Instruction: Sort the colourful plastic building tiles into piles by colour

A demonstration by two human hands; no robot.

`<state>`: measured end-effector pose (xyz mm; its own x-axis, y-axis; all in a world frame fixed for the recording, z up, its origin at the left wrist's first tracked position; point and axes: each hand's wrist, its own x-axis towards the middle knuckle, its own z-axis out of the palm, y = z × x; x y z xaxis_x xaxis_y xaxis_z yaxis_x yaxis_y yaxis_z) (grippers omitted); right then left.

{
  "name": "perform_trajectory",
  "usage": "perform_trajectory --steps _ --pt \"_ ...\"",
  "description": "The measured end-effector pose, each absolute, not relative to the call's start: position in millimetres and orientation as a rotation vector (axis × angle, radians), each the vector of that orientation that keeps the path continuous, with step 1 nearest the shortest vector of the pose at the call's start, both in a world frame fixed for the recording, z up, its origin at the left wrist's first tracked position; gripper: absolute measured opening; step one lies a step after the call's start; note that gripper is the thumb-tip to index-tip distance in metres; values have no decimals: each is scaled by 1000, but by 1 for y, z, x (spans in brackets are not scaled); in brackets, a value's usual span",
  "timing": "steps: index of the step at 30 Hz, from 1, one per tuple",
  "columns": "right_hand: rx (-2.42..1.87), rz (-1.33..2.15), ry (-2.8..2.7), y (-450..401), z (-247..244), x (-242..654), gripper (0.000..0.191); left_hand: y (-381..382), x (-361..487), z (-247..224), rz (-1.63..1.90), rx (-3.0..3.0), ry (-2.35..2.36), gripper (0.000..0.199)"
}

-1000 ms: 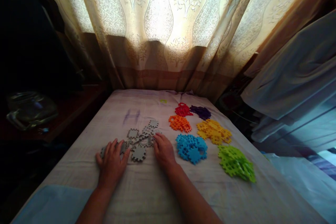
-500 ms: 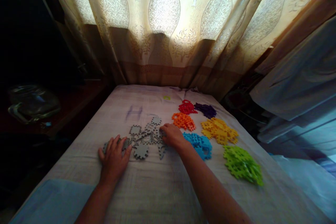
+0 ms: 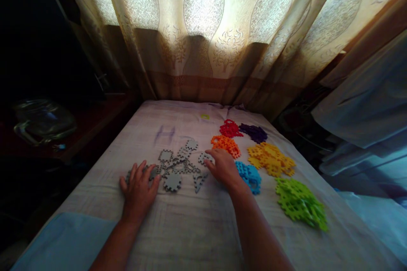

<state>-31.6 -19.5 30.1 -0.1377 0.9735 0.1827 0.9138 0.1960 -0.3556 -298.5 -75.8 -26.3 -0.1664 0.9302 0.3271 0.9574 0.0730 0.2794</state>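
Note:
My left hand (image 3: 139, 184) lies flat with spread fingers over grey toothed plastic pieces (image 3: 154, 172), partly hiding them at the left end of the grey group. My right hand (image 3: 224, 167) has its thumb and forefinger at a round grey toothed piece (image 3: 203, 159), seemingly pinching its right edge. Between the hands the other grey interlocking pieces spread out: a square one (image 3: 165, 156), a solid round one (image 3: 172, 182), another round one (image 3: 191, 144) at the top and a triangular frame (image 3: 199, 181) near my right wrist.
Beyond and right of my right hand are piles sorted by colour: orange (image 3: 226, 146), red (image 3: 230, 128), purple (image 3: 253, 132), yellow (image 3: 271, 159), blue (image 3: 249, 176) and green (image 3: 301, 203). One small yellow-green piece (image 3: 205, 117) lies near the curtain (image 3: 197, 63). A blue cloth (image 3: 63, 241) covers the near left corner.
My right hand has drawn right, away from the grey group, and the round grey piece now sits apart at its fingertips. My left hand stays in place. The view shifted slightly.

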Motion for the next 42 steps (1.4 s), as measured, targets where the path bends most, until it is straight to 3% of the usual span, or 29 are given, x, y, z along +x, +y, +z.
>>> perform_trajectory --steps 3,8,14,19,26,31,38,42 --pt "-1589 261 -1740 -30 38 -14 26 -81 -291 -20 -743 -2058 -2042 35" --pt "-1447 220 -1191 -32 59 34 35 -93 -253 -13 -755 -2483 -1707 27" --pt "-1407 339 -757 -29 29 79 45 -85 -202 -7 -613 -2590 -1736 33" --pt "-1413 507 -786 -36 -2 84 51 -77 -183 2 -469 -2531 -1833 30" --pt "-1299 605 -682 -24 -10 90 49 -75 -175 11 -270 -2628 -1884 20" --pt "-1278 656 -599 -20 -14 90 49 -72 -164 16 -214 -2612 -1843 29" --pt "-1277 693 -548 -20 -15 94 48 -67 -156 26 -75 -2663 -1832 19" --pt "-1256 708 -495 -20 -12 95 47 -52 -153 36 -146 -2616 -1870 28"
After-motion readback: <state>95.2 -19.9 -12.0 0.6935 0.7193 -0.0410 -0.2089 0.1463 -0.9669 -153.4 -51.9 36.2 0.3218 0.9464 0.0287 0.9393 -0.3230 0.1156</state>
